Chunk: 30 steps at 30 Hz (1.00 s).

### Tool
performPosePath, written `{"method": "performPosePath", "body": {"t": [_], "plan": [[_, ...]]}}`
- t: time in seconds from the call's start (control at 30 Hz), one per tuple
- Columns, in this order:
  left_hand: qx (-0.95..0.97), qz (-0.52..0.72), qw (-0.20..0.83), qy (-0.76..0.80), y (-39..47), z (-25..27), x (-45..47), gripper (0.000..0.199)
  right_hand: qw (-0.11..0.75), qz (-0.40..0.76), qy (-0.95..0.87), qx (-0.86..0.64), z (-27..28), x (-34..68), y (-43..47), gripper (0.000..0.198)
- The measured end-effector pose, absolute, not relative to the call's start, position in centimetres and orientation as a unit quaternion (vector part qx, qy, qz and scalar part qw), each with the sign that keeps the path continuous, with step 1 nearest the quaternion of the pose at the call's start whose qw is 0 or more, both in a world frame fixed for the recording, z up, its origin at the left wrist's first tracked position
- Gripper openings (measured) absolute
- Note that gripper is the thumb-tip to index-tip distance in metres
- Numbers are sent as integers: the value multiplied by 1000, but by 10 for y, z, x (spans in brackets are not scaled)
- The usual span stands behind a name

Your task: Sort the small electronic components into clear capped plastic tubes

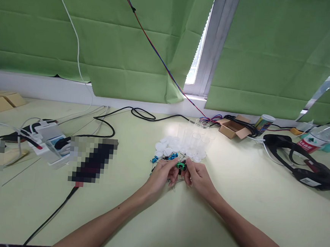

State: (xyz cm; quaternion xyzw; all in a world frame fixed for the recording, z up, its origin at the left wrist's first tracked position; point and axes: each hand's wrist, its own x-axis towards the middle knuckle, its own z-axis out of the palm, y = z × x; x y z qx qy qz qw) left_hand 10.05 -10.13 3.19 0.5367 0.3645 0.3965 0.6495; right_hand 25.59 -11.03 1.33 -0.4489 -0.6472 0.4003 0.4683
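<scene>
My left hand (161,173) and my right hand (197,175) meet over the middle of the table. Between their fingertips is a small green part (181,166) with dark ends; both hands pinch it, and its exact kind is too small to tell. Beside and behind my left fingers lie several small blue parts (173,156) with thin wire-like leads, mixed with darker pieces. My hands partly cover this pile. Just beyond it are several round white lids (163,144), and behind them stand several clear plastic tubes (195,140).
An open cardboard box (229,129), a can (264,123), a black headset (307,169) and a plastic bottle (320,137) are at the right. Leftward are a blurred-out dark device (94,163), a power strip (49,141) and loose cables. Green curtains (130,52) hang behind.
</scene>
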Motion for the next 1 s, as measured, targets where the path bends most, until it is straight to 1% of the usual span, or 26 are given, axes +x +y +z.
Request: {"method": "performPosePath", "body": {"t": [0.07, 0.17, 0.2, 0.4, 0.6, 1.0], "plan": [[530, 409, 646, 366, -102, 32, 101, 59, 489, 410, -639, -429, 15, 256, -111, 59], [514, 420, 649, 371, -102, 32, 101, 56, 507, 443, -625, -396, 18, 256, -113, 30], [510, 422, 650, 373, -102, 32, 101, 56, 507, 447, -625, -390, 18, 256, -114, 26], [505, 419, 653, 379, -103, 31, 100, 56, 504, 436, -645, -373, 20, 255, -117, 16], [517, 416, 645, 378, -102, 29, 100, 57, 491, 431, -655, -380, 22, 255, -116, 19], [536, 399, 648, 366, -102, 31, 100, 58, 467, 415, -671, -399, 20, 258, -115, 42]]}}
